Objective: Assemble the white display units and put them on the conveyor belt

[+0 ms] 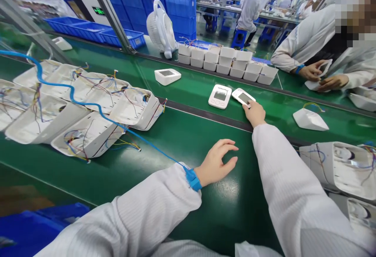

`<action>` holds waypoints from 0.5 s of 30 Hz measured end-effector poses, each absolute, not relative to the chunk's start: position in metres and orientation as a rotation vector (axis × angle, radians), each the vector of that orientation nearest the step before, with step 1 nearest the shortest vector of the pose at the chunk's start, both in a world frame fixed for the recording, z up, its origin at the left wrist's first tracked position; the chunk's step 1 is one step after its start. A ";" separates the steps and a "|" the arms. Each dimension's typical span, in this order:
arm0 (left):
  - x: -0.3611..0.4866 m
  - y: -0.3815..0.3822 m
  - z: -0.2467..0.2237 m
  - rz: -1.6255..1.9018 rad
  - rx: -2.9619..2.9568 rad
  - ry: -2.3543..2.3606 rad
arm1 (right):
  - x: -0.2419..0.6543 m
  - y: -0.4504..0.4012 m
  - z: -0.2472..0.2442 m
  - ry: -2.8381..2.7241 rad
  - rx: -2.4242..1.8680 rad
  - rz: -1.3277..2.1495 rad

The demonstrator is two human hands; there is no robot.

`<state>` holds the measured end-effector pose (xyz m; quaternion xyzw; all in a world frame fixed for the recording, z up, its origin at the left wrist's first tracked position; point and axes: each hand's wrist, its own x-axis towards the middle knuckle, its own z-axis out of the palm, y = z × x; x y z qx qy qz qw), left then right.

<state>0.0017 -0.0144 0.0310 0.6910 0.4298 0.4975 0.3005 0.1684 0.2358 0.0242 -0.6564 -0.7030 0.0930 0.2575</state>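
My right hand [255, 114] reaches across the green work surface, its fingers closed on the near end of a white device with a grey screen [238, 92]. Just left of that device lies a similar white device [219, 96], screen up with round buttons below the screen. My left hand [219, 161] hovers over the green surface with thumb and fingers apart and nothing between them. Around its wrist is a blue strap [193, 179], from which a blue coiled cord [100, 110] runs off to the left. Another white device [167, 76] rests farther back on the left.
Open white housings with loose wires [88, 132] crowd the left side; more housings [349, 167] are at right. Stacked white housings [226, 62] line the far edge beside a white fan [161, 30]. A co-worker's hands [323, 78] hold a white part. A wired white housing [310, 119] lies at right.
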 end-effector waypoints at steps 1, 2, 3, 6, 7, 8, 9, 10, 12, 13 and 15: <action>0.001 -0.015 0.031 1.323 1.830 1.136 | 0.170 0.235 0.023 -1.892 -1.798 0.233; 0.001 -0.015 0.032 1.327 1.824 1.131 | 0.171 0.234 0.023 -1.874 -1.803 0.215; 0.001 -0.015 0.032 1.330 1.817 1.125 | 0.171 0.231 0.023 -1.851 -1.796 0.200; 0.001 -0.015 0.031 1.328 1.765 1.102 | 0.176 0.215 0.023 -1.759 -1.722 0.185; 0.002 -0.014 0.030 1.322 1.717 1.093 | 0.179 0.206 0.022 -1.723 -1.685 0.196; 0.003 -0.013 0.029 1.308 1.633 1.090 | 0.181 0.196 0.020 -1.692 -1.647 0.212; 0.004 -0.011 0.028 1.282 1.514 1.090 | 0.183 0.185 0.017 -1.670 -1.610 0.228; 0.005 -0.009 0.027 1.256 1.367 1.090 | 0.184 0.171 0.014 -1.650 -1.564 0.264; 0.007 -0.005 0.025 1.251 1.053 1.076 | 0.180 0.141 0.008 -1.613 -1.443 0.424; 0.008 -0.004 0.024 1.288 0.927 1.053 | 0.176 0.125 0.006 -1.548 -1.322 0.620; 0.008 -0.001 0.023 1.429 0.764 0.967 | 0.165 0.094 0.005 -1.467 -1.138 0.972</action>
